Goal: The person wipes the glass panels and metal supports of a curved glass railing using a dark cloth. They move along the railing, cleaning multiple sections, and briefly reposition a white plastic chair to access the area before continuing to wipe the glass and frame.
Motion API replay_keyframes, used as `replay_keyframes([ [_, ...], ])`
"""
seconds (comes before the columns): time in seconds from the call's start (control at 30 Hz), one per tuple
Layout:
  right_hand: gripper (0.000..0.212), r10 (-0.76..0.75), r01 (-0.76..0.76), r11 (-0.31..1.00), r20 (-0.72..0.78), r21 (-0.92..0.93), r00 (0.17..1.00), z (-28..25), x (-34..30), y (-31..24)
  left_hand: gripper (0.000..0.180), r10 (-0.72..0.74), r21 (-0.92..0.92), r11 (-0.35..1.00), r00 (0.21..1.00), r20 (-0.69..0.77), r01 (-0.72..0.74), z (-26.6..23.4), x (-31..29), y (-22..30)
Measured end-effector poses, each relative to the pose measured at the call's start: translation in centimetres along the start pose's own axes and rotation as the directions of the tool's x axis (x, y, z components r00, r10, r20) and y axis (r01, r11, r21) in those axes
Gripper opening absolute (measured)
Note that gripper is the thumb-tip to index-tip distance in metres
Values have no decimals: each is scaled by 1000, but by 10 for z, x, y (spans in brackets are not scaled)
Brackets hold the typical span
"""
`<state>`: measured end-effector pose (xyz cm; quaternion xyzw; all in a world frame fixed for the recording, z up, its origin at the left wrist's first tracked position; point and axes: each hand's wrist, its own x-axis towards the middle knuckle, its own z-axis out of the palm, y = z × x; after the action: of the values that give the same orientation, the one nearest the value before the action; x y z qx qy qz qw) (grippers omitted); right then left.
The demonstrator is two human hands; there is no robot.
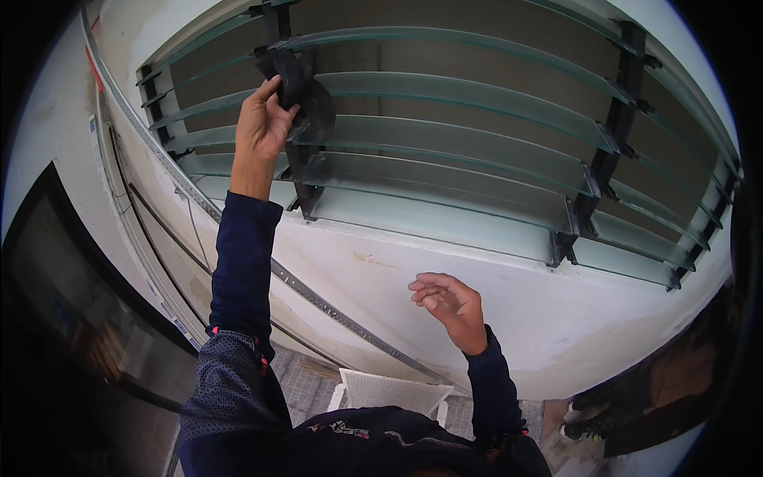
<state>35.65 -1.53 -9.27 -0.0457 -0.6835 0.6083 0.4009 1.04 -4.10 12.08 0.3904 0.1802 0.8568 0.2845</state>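
Note:
My left hand (266, 127) reaches up to the louvre window and pinches a thin, crumpled black cloth (316, 111). The cloth hangs against the left black upright (300, 179) and partly covers the ends of the glass slats beside it. Long greenish glass slats (465, 91) lie tilted one above another between this upright and the right black upright (608, 151). Lower and to the right, my right hand (453, 306) is held before the white wall, below the slats. Its fingers are loosely bent, with nothing in them.
Perforated metal channel (318, 302) runs diagonally along the white wall (381, 258), beside long thin strips at the left. A white mesh chair (393, 389) stands below me on paving. Dark-framed glass (87, 302) is at left; dark items and shoes (576, 421) lie lower right.

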Motion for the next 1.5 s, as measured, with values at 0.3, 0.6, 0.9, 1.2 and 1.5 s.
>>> replay_keyframes([
  [0.3,41,-366,341,920,-114,-194,924,62,158,-48,26,-85,99,992,995,54,80,35,-82,-59],
  [0.6,30,-351,270,833,-84,-483,933,80,189,-64,36,97,384,919,995,-3,-88,8,-70,-24],
  [0.9,57,-271,237,946,-139,-219,953,77,199,-77,27,-52,13,998,996,-71,53,18,-28,-21],
  [1.2,44,-123,114,986,66,125,990,101,236,-72,29,60,556,831,997,-49,-22,11,-49,-16],
  [1.5,32,-44,-5,874,89,486,995,123,288,-55,43,297,949,251,948,114,-192,-12,-18,4],
])
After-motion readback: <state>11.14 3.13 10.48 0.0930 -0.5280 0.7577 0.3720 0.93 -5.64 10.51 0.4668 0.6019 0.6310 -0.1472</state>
